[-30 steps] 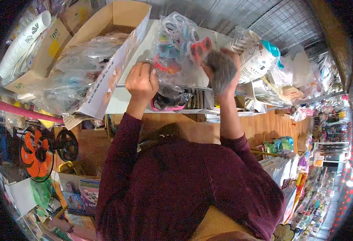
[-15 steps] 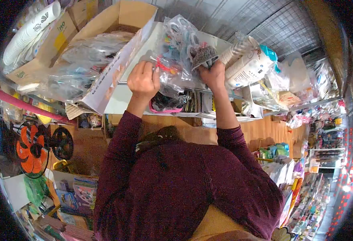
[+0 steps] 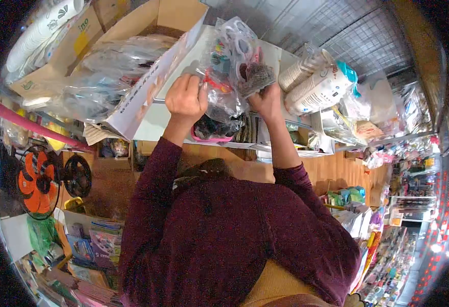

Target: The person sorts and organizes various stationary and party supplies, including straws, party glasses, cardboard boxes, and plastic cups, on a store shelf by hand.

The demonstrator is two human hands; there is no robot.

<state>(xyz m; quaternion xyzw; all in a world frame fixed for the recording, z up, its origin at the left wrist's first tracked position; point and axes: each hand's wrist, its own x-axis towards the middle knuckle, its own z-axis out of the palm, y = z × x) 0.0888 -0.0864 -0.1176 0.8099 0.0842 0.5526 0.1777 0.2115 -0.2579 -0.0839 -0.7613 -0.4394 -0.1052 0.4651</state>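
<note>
My left hand (image 3: 186,97) is closed, its fingers pinched at the left edge of a clear plastic bag (image 3: 223,97) above the white shelf. Red, green and white items show inside that bag. My right hand (image 3: 267,102) is closed on a small dark grey packet (image 3: 259,78), at the bag's right side. The packet's contents are too blurred to name. White-rimmed glasses-like shapes (image 3: 241,43) show in the plastic at the top.
At left stands an open cardboard box (image 3: 148,89) of plastic-wrapped goods. Stacked paper cups (image 3: 311,89) lie to the right. A pink-rimmed basket (image 3: 211,138) sits below the bag. An orange fan (image 3: 38,181) is at the lower left.
My right hand has moved slightly down and left, and the dark grey packet has turned in it. My left hand stays at the bag's left edge.
</note>
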